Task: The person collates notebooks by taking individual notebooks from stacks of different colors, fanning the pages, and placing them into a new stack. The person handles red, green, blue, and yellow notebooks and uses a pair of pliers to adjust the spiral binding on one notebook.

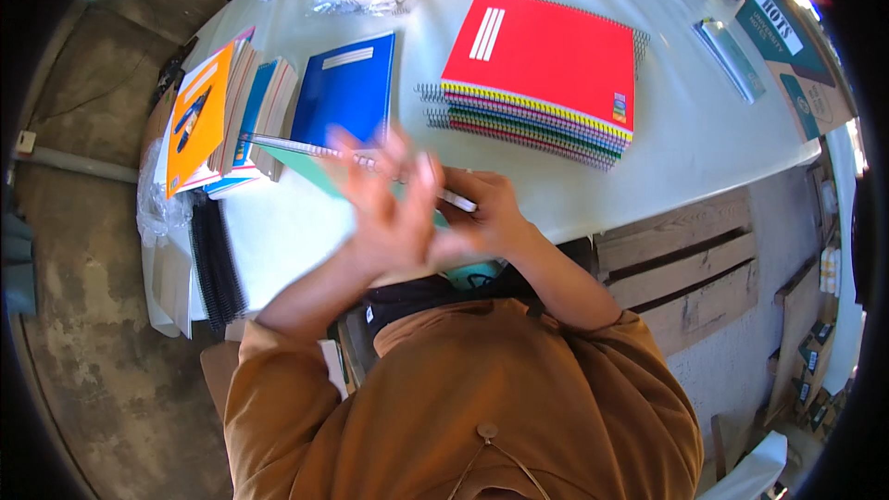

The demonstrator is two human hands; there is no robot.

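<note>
Gripping a white rod in my right hand; motion-blurred left hand, fingers spread, hides the green sheet beneath.

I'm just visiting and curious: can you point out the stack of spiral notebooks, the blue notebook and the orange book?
stack of spiral notebooks [542, 56]: head view, on the red top cover.
blue notebook [344, 93]: head view, middle of its cover.
orange book [199, 120]: head view, on its front cover.
</note>
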